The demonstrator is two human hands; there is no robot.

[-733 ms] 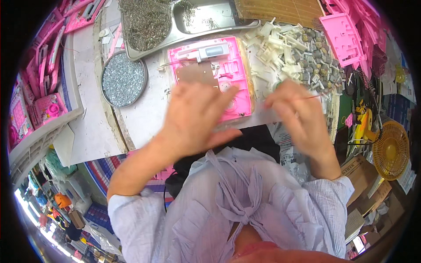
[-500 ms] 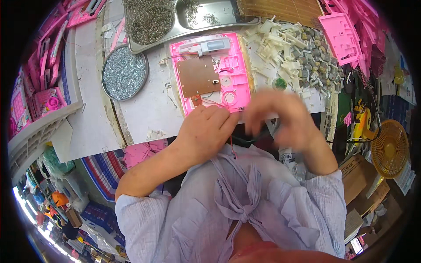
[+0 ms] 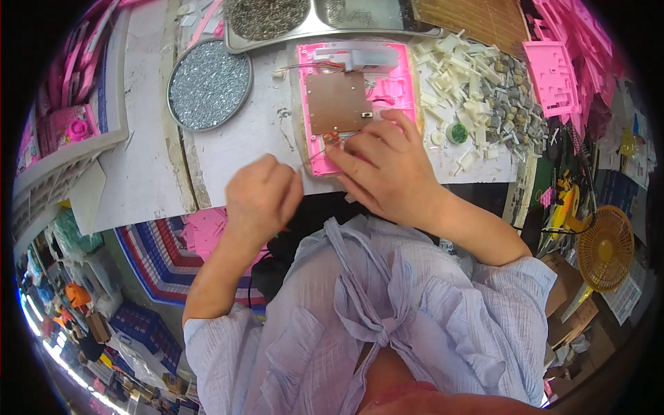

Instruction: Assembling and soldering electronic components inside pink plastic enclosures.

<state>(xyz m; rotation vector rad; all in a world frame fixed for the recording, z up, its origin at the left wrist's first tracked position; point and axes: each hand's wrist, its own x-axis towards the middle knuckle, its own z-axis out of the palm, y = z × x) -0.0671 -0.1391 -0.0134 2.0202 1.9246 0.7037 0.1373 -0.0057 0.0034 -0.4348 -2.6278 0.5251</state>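
Note:
A pink plastic casing lies open on the table, with a brown circuit board and a grey motor-like block in it. My right hand rests over its lower part with fingers spread, the fingertips on the thin wires below the board. Those fingers partly hide the wires and a small orange-brown part. Left of the casing, my left hand is closed, in a pinch. A thin wire runs from the casing's corner toward it; the pinched end is hidden.
A round tray of silvery screws sits at left. Behind the casing is a divided metal tray with small metal parts. White plastic pieces and grey-brown parts pile up at right, beside a green round item. Pink casings are stacked far right.
My left hand has moved from the casing's lower edge to its left side. My right hand has come in from the right onto the casing. The view has shifted slightly.

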